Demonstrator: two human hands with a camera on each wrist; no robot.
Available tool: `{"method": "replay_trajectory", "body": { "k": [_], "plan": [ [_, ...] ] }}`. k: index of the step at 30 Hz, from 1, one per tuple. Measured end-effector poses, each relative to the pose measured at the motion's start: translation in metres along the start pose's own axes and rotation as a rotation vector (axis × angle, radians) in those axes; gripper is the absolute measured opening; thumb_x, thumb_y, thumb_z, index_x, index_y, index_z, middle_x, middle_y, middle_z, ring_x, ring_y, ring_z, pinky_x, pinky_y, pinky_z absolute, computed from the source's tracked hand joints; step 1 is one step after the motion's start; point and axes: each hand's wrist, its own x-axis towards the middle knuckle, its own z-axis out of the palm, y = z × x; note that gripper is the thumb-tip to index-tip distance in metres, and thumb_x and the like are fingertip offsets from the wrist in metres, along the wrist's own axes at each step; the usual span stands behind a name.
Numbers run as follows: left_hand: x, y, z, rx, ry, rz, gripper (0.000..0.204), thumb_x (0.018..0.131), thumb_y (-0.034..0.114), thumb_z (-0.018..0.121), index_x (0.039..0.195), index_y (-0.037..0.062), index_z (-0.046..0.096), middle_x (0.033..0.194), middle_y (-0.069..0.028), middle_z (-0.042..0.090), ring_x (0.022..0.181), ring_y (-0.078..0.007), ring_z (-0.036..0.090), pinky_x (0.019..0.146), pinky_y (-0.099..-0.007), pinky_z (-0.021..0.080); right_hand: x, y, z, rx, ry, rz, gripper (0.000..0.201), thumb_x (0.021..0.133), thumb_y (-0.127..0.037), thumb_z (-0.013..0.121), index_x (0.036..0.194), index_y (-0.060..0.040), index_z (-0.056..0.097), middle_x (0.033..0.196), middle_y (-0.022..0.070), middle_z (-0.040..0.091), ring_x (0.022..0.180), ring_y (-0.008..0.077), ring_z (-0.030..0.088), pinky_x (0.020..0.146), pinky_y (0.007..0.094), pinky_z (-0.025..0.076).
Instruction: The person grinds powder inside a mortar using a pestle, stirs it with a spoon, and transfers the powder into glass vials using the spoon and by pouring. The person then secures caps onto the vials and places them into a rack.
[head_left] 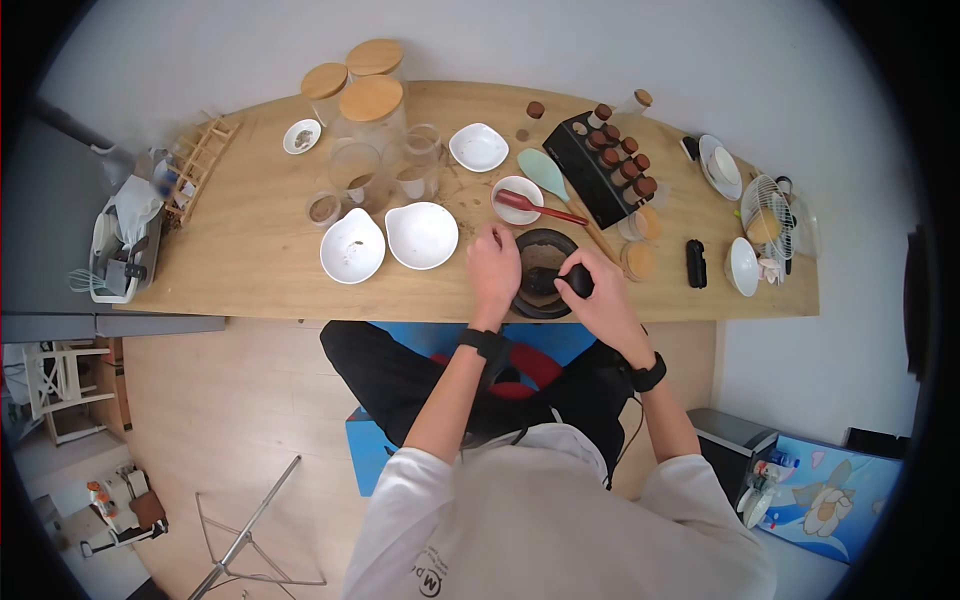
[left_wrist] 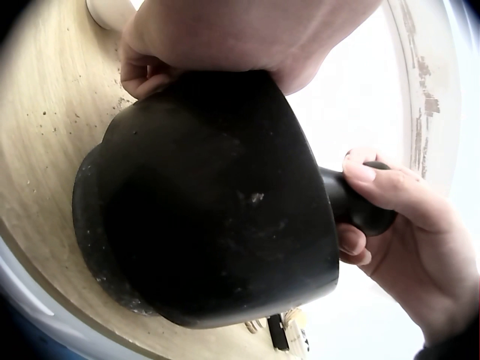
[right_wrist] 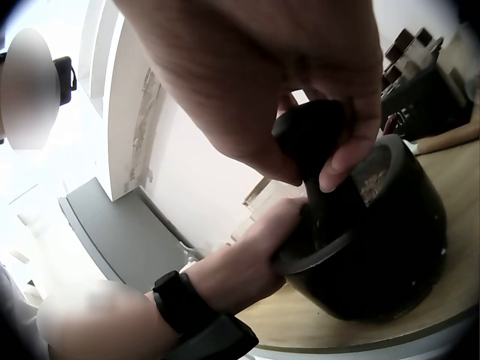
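Observation:
A black mortar (head_left: 530, 310) stands near the table's front edge, with brownish ground matter inside. My left hand (head_left: 494, 270) holds it at the left side of its rim, fingers curled; part of that grip is hidden in the left wrist view. My right hand (head_left: 600, 295) grips the knobbed top of a black pestle (head_left: 575, 282) between thumb and fingers. The pestle (right_wrist: 330, 206) leans inside the mortar (right_wrist: 382, 262), its lower end down in the bowl. Just behind the mortar, a red-handled spatula (head_left: 520, 201) lies across a small white bowl (head_left: 505, 217).
Two white spouted bowls (head_left: 422, 262) and several glass jars with wooden lids (head_left: 372, 98) stand to the left. Behind the mortar lie a pale green spatula (head_left: 541, 170) and a black rack (head_left: 575, 165) of corked tubes. A black object (head_left: 696, 264) and a white bowl (head_left: 742, 267) are at the right.

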Motion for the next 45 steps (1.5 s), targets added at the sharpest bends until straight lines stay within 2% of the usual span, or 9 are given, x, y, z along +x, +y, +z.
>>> {"method": "replay_trajectory", "body": {
  "k": [5,12,15,20,29,36,38,41,45],
  "plan": [
    [-0.003,0.001,-0.005,0.006,-0.027,-0.023,0.029,0.104,0.022,0.057,0.099,-0.0034,0.071,0.085,-0.0277,0.073,0.084,-0.0483,0.071,0.076,-0.0568,0.053,-0.002,0.001,0.000,-0.053,0.095,0.085,0.019,0.091,-0.002,0.075,0.102,-0.0021,0.060,0.097,0.0182,0.060,0.087,0.0388,0.062,0.078,0.0438,0.050],
    [-0.019,-0.082,-0.063,-0.313,0.157,-0.141,0.038,0.111,0.029,0.055,0.090,-0.0025,0.055,0.071,-0.0070,0.051,0.055,-0.0181,0.052,0.056,-0.0403,0.047,-0.005,0.002,0.009,-0.085,0.151,-0.055,0.019,0.092,-0.002,0.074,0.103,-0.0019,0.059,0.097,0.0190,0.059,0.083,0.0424,0.062,0.074,0.0471,0.049],
    [-0.028,-0.057,-0.119,-0.466,0.332,-0.361,0.036,0.113,0.037,0.054,0.114,0.0021,0.049,0.071,-0.0058,0.053,0.050,-0.0110,0.047,0.043,-0.0282,0.039,-0.002,0.004,0.008,-0.032,0.159,0.026,0.018,0.092,-0.001,0.073,0.103,-0.0018,0.059,0.097,0.0189,0.060,0.084,0.0438,0.061,0.074,0.0474,0.049],
    [0.001,-0.056,-0.159,-0.443,0.475,-0.384,0.051,0.112,0.036,0.056,0.142,-0.0029,0.040,0.072,-0.0068,0.058,0.049,-0.0135,0.050,0.044,-0.0291,0.039,-0.005,0.001,0.008,-0.092,0.161,-0.026,0.019,0.092,-0.002,0.074,0.103,-0.0020,0.059,0.097,0.0183,0.060,0.087,0.0440,0.062,0.075,0.0475,0.049],
    [0.022,-0.087,-0.171,-0.342,0.348,-0.322,0.045,0.104,0.006,0.051,0.145,-0.0067,0.040,0.074,-0.0091,0.061,0.051,-0.0146,0.054,0.046,-0.0309,0.044,-0.001,0.008,0.001,-0.055,0.110,0.020,0.018,0.090,-0.004,0.075,0.100,-0.0031,0.059,0.096,0.0179,0.061,0.090,0.0437,0.063,0.077,0.0486,0.050],
    [0.009,-0.088,-0.173,-0.345,0.331,-0.361,0.045,0.105,0.009,0.054,0.145,-0.0066,0.040,0.075,-0.0109,0.062,0.058,-0.0162,0.059,0.051,-0.0332,0.048,0.007,0.000,0.011,-0.128,0.252,-0.003,0.019,0.089,-0.004,0.076,0.099,-0.0018,0.060,0.096,0.0182,0.063,0.090,0.0440,0.065,0.076,0.0482,0.050],
    [0.011,-0.096,-0.167,-0.171,0.561,-0.162,0.040,0.106,0.011,0.055,0.139,-0.0063,0.042,0.072,-0.0107,0.059,0.060,-0.0192,0.059,0.060,-0.0361,0.049,0.005,-0.005,0.006,-0.128,0.042,-0.045,0.018,0.090,-0.004,0.075,0.099,-0.0015,0.061,0.097,0.0186,0.065,0.089,0.0438,0.065,0.077,0.0477,0.051],
    [-0.011,-0.061,-0.165,-0.096,0.560,-0.123,0.035,0.106,0.014,0.057,0.133,-0.0046,0.044,0.068,-0.0128,0.061,0.062,-0.0232,0.061,0.067,-0.0388,0.049,0.013,0.007,-0.002,-0.056,0.028,0.008,0.017,0.091,-0.004,0.075,0.099,-0.0021,0.060,0.100,0.0180,0.064,0.091,0.0432,0.065,0.077,0.0476,0.051],
    [-0.020,-0.066,-0.151,0.095,0.418,-0.076,0.028,0.106,0.024,0.063,0.099,-0.0030,0.060,0.066,-0.0168,0.067,0.060,-0.0272,0.064,0.063,-0.0428,0.049,0.012,-0.002,0.006,-0.125,0.208,-0.017,0.016,0.091,-0.003,0.074,0.098,-0.0015,0.059,0.098,0.0172,0.063,0.095,0.0413,0.065,0.079,0.0469,0.050]
  ]
}}
